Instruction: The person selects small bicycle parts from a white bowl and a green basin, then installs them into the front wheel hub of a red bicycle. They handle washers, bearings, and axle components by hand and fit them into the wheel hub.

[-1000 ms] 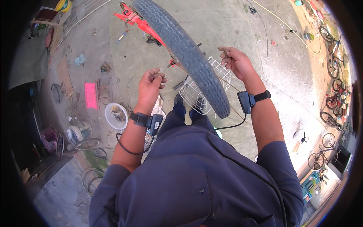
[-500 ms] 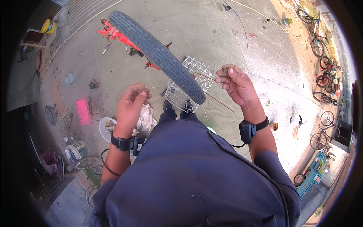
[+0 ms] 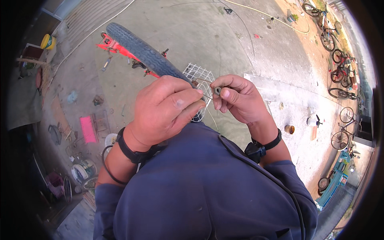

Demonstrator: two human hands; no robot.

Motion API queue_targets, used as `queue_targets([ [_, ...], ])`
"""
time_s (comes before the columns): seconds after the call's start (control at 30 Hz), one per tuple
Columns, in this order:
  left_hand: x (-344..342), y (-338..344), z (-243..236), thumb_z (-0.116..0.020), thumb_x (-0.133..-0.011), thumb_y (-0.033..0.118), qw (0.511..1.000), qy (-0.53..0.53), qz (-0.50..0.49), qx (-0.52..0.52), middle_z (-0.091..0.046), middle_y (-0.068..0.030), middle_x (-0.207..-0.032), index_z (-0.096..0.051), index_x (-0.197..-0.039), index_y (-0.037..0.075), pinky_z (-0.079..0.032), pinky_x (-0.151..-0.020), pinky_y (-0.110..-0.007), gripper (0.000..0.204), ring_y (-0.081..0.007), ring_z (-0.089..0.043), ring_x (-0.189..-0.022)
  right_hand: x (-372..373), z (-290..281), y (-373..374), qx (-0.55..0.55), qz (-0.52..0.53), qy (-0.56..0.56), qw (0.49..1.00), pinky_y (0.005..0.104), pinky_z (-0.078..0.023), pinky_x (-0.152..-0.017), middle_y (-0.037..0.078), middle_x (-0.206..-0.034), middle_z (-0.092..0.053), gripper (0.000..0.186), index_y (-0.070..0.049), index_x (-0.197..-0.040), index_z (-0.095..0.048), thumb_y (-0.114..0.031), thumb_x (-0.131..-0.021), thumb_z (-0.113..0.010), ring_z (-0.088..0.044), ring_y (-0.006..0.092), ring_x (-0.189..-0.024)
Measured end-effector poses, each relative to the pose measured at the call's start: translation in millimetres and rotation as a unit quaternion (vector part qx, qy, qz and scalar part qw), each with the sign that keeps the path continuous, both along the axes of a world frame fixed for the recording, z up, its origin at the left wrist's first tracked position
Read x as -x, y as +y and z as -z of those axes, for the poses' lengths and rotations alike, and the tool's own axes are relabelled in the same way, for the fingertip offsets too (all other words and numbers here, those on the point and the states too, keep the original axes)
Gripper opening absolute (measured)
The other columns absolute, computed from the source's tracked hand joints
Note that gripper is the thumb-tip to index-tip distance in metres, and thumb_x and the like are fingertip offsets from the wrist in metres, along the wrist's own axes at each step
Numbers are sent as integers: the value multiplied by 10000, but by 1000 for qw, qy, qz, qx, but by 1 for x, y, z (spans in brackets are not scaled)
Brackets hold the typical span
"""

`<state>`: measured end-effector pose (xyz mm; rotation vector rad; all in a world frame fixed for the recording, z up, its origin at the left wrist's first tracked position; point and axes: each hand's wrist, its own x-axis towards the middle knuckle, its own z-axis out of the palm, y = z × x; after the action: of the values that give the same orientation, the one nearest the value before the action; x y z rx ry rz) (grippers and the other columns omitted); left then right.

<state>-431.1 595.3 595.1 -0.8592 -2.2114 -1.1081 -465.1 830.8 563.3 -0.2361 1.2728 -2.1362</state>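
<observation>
Nut [image 3: 217, 91] and tyre [image 3: 143, 50] are grey — frame [image 3: 116, 46] red; basket [image 3: 200, 72] white.

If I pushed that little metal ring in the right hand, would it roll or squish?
The ring might roll on its edge, since its outline looks roundish. It probably won't squish, because it looks like metal. It's likely light to lift, being small enough to pinch in the right hand.

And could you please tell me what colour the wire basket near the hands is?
The wire basket is white, as best seen in the head view.
</observation>
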Motion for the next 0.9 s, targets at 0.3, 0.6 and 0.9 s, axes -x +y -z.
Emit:
queue_targets([
  [0.3,-7,8,-2,-771,-771,34,984,-162,64,-45,-638,-90,-943,-687,-1079,60,-535,-642,-330,320,-263,-659,-776,1,-15,-11,-17,-77,73,994,193,-494,-572,68,-889,-673,343,-1,-1162,-575,-235,-946,-703,-666,99,-722],
  [0.6,-20,-17,13,-697,-878,-21,941,-250,12,-227,-608,-70,-995,-624,-1091,28,-517,-697,-260,230,-131,-603,-830,5,-16,-9,190,-25,-127,973,423,-532,-1000,281,-1333,-551,376,42,-1241,-530,72,-909,-357,-583,413,-1227],
  [0.9,-42,-45,26,-615,-905,-68,890,-341,-76,-292,-597,-78,-1006,-567,-1094,5,-523,-803,-294,208,-139,-622,-885,4,-7,-4,126,1,-43,991,407,-549,-1008,294,-1334,-553,356,18,-1229,-539,109,-935,-360,-593,403,-1228],
])
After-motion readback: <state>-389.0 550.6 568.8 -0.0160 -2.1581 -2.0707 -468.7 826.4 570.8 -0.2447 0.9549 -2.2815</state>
